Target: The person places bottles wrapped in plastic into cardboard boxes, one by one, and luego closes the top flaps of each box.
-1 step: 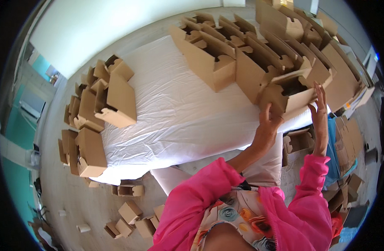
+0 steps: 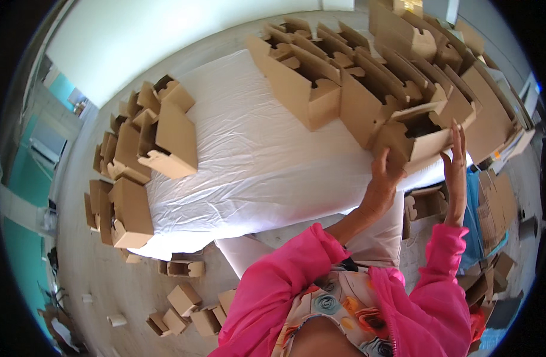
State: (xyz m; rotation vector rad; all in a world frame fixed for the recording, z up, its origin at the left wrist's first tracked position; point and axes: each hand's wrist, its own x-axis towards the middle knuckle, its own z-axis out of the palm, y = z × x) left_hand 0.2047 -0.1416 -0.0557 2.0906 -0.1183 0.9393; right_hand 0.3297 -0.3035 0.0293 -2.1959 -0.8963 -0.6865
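Observation:
A small open-topped brown cardboard box (image 2: 429, 147) stands at the right end of the white-covered table, against the other boxes. My left hand (image 2: 382, 185) grips its near left corner, the thumb and fingers bent around the cardboard. My right hand (image 2: 457, 152) holds the box's right end, its fingers reaching up along the edge. The end panel between my hands stands upright with its top edge showing. Dark contents or shadow fill the opening; I cannot make out which. The undersides of both hands' grips are hidden.
Rows of open cardboard boxes (image 2: 323, 104) crowd the table's far right. Another group of boxes (image 2: 178, 140) lines its left end. A white sheet (image 2: 255, 160) covers the table between them. Loose boxes (image 2: 185, 299) lie on the floor, and a blue bag (image 2: 472, 208) hangs at right.
The whole view has shifted slightly to the right. Both hands keep their hold on the cardboard box, with hardly any movement of the fingers.

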